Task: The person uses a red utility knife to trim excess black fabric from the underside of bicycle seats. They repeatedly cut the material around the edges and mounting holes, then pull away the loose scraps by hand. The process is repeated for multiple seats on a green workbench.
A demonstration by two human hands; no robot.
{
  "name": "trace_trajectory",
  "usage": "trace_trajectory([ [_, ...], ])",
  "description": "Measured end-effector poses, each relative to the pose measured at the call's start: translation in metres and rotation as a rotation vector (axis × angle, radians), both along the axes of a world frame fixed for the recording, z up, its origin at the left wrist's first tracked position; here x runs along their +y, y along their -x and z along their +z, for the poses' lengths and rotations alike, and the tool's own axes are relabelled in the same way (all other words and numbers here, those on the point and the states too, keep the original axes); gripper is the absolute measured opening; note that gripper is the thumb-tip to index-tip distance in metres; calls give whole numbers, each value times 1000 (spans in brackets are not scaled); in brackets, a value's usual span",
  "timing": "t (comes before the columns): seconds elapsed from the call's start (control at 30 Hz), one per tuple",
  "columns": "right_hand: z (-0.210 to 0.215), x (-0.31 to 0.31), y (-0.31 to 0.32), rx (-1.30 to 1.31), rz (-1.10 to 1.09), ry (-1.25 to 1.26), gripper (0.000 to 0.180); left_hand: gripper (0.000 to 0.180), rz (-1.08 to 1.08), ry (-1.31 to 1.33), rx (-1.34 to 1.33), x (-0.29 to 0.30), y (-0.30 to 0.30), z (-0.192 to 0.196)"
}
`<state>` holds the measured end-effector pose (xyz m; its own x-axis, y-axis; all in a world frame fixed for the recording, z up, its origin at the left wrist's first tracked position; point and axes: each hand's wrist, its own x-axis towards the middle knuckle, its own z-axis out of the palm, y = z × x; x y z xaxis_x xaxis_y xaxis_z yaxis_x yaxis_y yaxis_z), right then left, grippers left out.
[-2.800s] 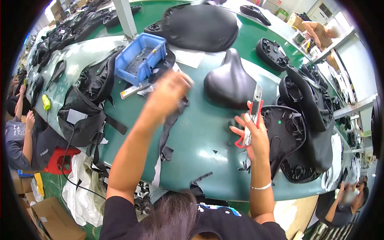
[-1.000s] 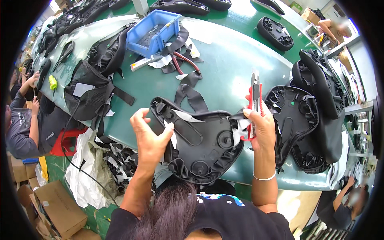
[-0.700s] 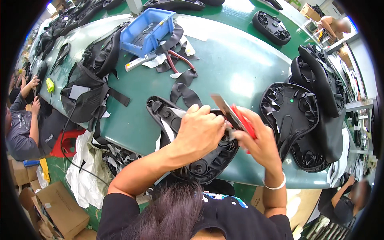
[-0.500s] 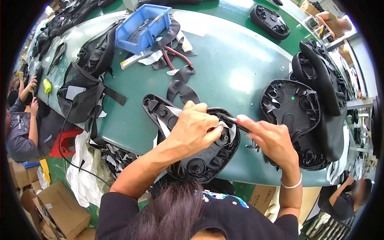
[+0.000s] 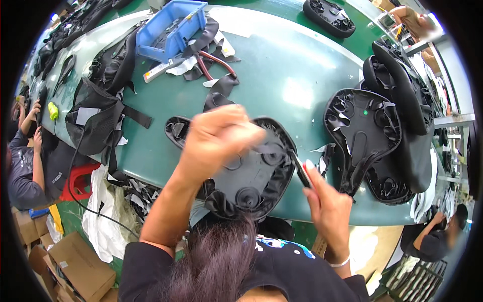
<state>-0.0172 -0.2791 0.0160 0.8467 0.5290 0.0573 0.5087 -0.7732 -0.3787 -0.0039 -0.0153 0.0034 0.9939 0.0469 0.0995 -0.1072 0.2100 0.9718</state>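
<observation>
A black bicycle-type seat [image 5: 239,181] lies underside up at the table's near edge, its cover gathered in folds around the plastic base. My left hand [image 5: 216,136] is a curled fist above the seat's left part, smeared by motion; whatever is in its fingers cannot be made out. At the seat's right rim, my right hand [image 5: 329,204] grips a slim dark tool [image 5: 301,171] with a bit of red near the fingers. The tool's tip meets the cover's edge, and its exact kind is unclear. Beyond my left hand runs a black fabric strip [image 5: 220,94].
Several seats [image 5: 362,126] are stacked at the right. A blue bin [image 5: 151,49] stands at the back left, with red-handled pliers [image 5: 205,68] and scraps beside it. Left of these lies a black mesh bag-like cover [image 5: 95,126]. Co-workers [image 5: 30,166] sit at both sides.
My left hand has lifted up and left, away from the seat's right rim. My right hand has turned and lowered slightly, still holding the tool. The whole view has shifted a little.
</observation>
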Motion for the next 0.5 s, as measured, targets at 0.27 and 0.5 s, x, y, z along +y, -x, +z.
trace_trajectory([
  [0.27, 5, 30, -29, -180, 52, 261, 57, 20, 540, -838, -429, 7, -75, -15],
  [0.5, 14, 26, -72, -159, 150, 166, 46, 38, 291, 252, 135, 24, -46, -10],
])
